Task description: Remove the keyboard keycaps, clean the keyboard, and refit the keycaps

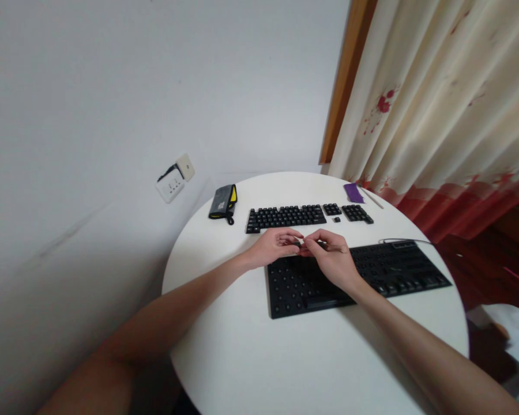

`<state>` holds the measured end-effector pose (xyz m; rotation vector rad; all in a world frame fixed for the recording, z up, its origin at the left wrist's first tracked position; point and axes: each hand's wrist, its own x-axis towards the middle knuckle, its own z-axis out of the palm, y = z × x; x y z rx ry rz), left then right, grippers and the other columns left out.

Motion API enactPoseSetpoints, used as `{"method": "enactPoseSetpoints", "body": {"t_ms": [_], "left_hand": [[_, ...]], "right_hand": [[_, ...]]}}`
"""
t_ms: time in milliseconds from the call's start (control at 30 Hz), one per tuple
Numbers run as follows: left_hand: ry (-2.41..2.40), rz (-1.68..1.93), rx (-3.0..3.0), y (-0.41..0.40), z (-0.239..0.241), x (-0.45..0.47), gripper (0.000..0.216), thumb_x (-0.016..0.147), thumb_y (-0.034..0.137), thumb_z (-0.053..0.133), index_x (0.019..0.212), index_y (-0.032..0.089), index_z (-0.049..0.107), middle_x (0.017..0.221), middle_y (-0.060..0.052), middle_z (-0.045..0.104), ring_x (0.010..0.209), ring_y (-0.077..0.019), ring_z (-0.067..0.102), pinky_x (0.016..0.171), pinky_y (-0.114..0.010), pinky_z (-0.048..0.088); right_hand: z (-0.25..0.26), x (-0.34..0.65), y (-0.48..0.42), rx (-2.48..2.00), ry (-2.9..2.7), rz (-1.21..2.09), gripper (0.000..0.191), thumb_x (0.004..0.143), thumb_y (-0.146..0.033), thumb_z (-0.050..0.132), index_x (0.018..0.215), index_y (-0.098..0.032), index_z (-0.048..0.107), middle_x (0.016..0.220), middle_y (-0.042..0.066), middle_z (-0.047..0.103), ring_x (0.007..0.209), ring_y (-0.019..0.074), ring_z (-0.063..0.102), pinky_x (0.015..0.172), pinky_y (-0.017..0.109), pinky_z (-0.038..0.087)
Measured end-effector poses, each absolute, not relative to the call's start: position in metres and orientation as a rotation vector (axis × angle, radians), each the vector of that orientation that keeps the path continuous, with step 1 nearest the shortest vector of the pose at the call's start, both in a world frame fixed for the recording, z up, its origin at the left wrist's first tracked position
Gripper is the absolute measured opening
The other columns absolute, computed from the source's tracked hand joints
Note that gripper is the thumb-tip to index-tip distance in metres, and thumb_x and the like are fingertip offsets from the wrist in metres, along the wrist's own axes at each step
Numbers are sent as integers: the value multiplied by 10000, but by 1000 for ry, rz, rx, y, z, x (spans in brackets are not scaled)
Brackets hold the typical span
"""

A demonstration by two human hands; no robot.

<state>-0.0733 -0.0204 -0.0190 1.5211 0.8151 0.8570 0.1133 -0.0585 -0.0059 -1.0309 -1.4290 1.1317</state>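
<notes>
My left hand [273, 246] and my right hand [334, 260] meet above the far edge of a black keyboard frame [398, 271] on the round white table [251, 340]. Both hands pinch a small dark object [298, 244] between their fingertips; it looks like a keycap, but it is too small to be sure. Rows of loose black keycaps [285, 217] are laid out in keyboard order behind the hands, with more groups [357, 213] to the right and a single keycap [337, 219] between them.
A grey and yellow pouch [223, 202] lies at the table's back left. A purple cloth [353, 192] and a thin white stick [372, 198] lie at the back right. A cable [404, 240] runs from the keyboard. The wall holds a socket [175, 177]; curtains hang right.
</notes>
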Motion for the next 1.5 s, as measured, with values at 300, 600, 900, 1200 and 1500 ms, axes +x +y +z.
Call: {"method": "enactPoseSetpoints", "body": {"t_ms": [300, 600, 900, 1200, 1500], "left_hand": [[779, 827, 1426, -18, -23, -76, 357, 645, 255, 851, 910, 113, 658, 878, -55, 687, 838, -152, 653, 830, -319, 496], [789, 668, 1580, -22, -15, -78, 377, 643, 221, 829, 895, 146, 558, 825, 26, 595, 661, -72, 555, 616, -207, 434], [837, 887, 1816, -19, -21, -74, 140, 840, 227, 653, 948, 138, 659, 1019, -68, 639, 883, -143, 643, 806, -293, 531], [1146, 1103, 2120, 3, -17, -101, 167, 826, 272, 665, 952, 173, 711, 1022, -57, 640, 813, -127, 634, 723, -240, 558], [1554, 1084, 2367, 35, -12, -148, 151, 798, 319, 714, 908, 231, 767, 906, -32, 748, 874, -200, 631, 801, -317, 476]], "right_hand": [[-9, 112, -63, -1014, -1636, 1011, 235, 878, -402, 593, 790, -191, 646, 754, 37, 691, 744, 193, 664, 742, 310, 528], [-15, 108, -63, -1096, -1703, 961, 258, 879, -394, 574, 761, -177, 649, 711, 19, 663, 630, 152, 590, 607, 259, 474], [-23, 106, -53, -1054, -1328, 1151, 335, 769, -513, 684, 713, -194, 597, 715, 19, 659, 698, 196, 692, 746, 346, 591], [-30, 112, -43, -1064, -1198, 1172, 366, 729, -523, 729, 729, -184, 594, 715, 12, 641, 681, 207, 722, 715, 346, 610], [-26, 111, -47, -1066, -1221, 1179, 383, 726, -546, 724, 727, -189, 585, 719, 18, 643, 690, 218, 727, 700, 336, 603]]}}
